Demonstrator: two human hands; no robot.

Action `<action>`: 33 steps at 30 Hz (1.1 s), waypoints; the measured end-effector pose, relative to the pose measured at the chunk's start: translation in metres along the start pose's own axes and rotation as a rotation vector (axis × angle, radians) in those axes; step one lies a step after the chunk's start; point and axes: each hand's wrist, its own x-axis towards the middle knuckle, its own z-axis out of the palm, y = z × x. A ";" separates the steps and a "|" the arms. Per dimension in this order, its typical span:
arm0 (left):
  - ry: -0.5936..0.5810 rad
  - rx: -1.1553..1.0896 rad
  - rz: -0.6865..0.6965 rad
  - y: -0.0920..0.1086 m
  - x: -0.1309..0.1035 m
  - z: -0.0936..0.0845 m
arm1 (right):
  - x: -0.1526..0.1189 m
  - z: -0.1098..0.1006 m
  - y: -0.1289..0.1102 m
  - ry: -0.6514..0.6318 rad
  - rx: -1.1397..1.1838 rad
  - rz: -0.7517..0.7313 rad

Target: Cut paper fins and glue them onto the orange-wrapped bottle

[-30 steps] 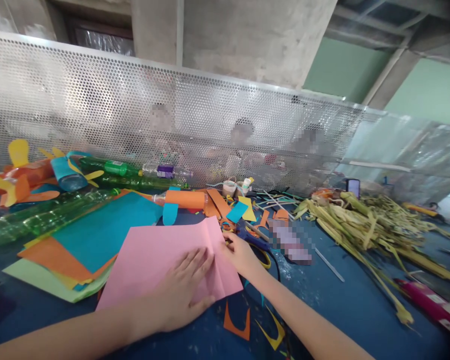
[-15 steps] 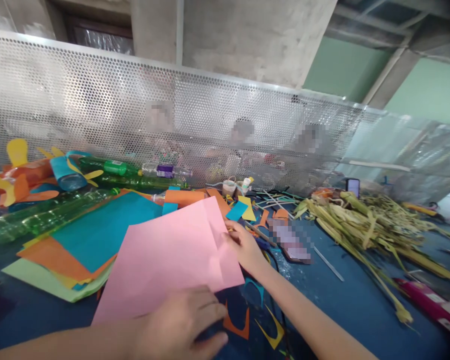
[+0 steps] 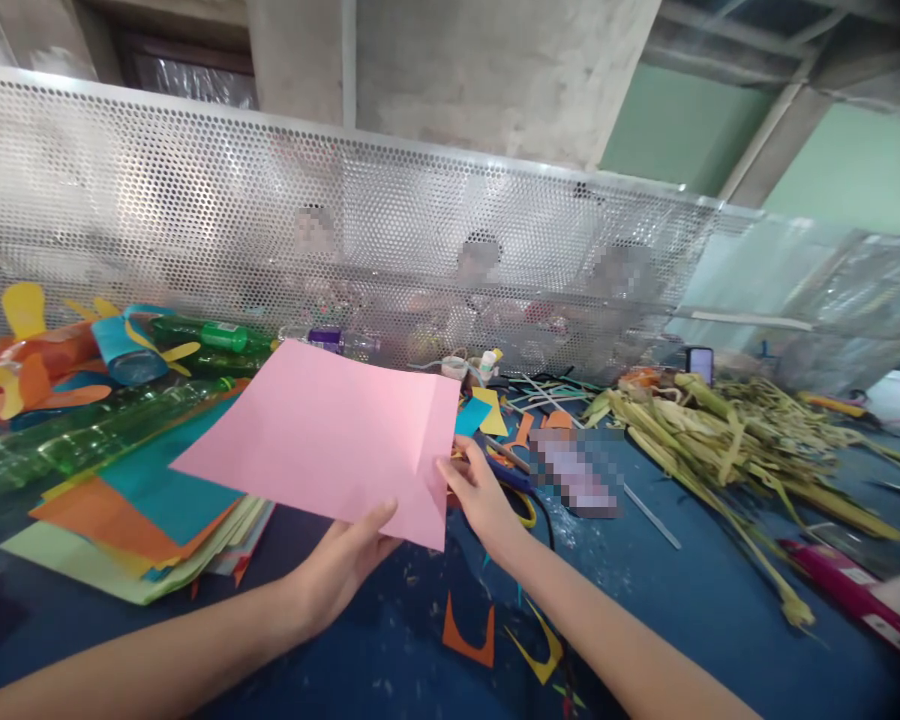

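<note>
Two hands, the left (image 3: 345,565) and the right (image 3: 480,490), and one pink sheet (image 3: 330,440). Two phones: one upright phone (image 3: 700,366) near the counter's (image 3: 630,620) far edge, one flat phone (image 3: 581,475) nearer its middle. One stack of coloured paper (image 3: 172,480) lies left; its sheets overlap too much to count. Toward the near edge, one orange cutout (image 3: 469,645) and one yellow cutout (image 3: 544,655). One bottle with a purple label (image 3: 326,341) and one blue-wrapped bottle (image 3: 129,350); the green bottles (image 3: 105,430) number at least two.

Blue table (image 3: 292,655) | paper stack (image 3: 172,485) | green bottles (image 3: 97,435) | dried stalks (image 3: 697,450)
</note>
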 end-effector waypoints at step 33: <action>0.486 -0.300 0.046 -0.013 0.032 -0.030 | 0.020 -0.103 -0.033 -0.224 -1.652 0.067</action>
